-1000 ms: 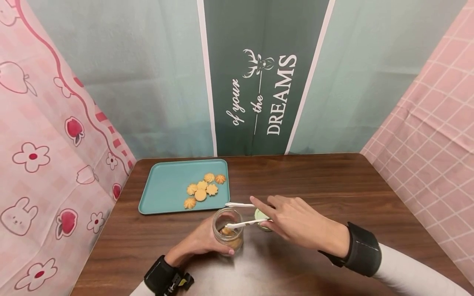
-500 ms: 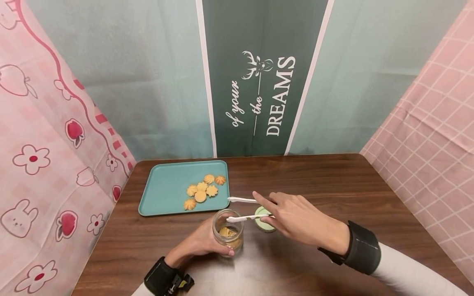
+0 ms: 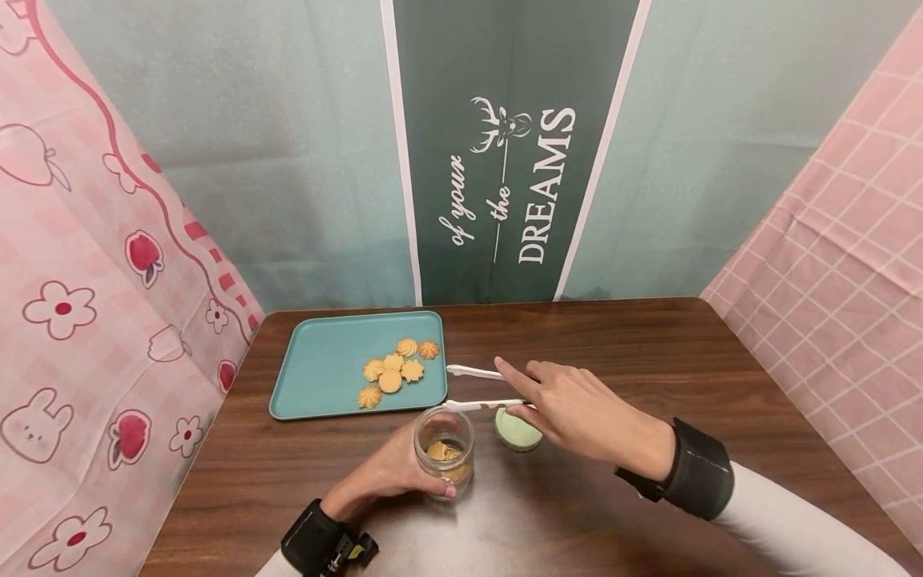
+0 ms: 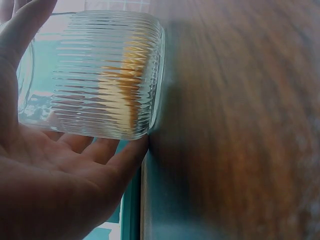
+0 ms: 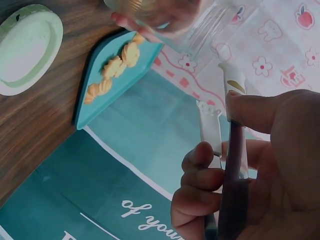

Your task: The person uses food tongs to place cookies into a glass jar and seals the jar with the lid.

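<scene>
A ribbed glass jar stands upright on the table, and my left hand grips it around its side. Cookies lie at the jar's bottom. My right hand holds a pair of white tongs, thumb on one arm and fingers on the other. The tongs' arms are spread with nothing between their tips. One tip overlaps the jar's far rim in the head view; the other points toward the tray's right edge.
Left of centre lies a teal tray with several golden cookies on its right half. A pale green lid rests on the wooden table, right of the jar. Printed curtains enclose the table.
My right hand has raised the tongs out of the jar's mouth and moved them away toward the tray side. The left hand and jar stay in place; the lid shows more fully.
</scene>
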Available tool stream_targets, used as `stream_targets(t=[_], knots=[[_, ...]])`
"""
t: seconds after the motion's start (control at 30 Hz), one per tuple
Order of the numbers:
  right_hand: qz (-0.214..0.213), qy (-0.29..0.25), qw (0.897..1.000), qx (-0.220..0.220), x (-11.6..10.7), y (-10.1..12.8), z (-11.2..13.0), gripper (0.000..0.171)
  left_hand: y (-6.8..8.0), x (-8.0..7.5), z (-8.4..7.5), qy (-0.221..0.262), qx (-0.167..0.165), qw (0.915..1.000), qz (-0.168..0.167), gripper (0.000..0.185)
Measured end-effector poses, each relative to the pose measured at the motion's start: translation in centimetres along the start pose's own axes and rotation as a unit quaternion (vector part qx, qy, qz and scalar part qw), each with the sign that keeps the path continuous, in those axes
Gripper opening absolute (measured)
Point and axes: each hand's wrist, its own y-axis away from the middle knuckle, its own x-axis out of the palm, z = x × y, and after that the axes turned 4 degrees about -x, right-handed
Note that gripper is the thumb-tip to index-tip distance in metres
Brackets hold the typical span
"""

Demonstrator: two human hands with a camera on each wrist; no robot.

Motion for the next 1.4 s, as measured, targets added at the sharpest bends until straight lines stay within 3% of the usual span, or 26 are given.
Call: stream_targets(t=[0.4,0.77,1.4], knots=[[0.017,-0.019,0.999,0.024,0.0,-0.7,-0.2,0.060,0.0,-0.1,-0.1,-0.009,-0.013,0.9999,-0.001,0.094],[0.007,-0.009,1.000,0.022,0.5,-1.3,-0.5,0.059,0.0,0.0,0.0,-0.007,0.000,1.0000,0.003,0.092],[0.008,-0.020,1.000,0.018,2.4,-2.6,-0.9,0.058,0.2,0.1,-0.1,-0.008,-0.013,0.9999,0.003,0.095]])
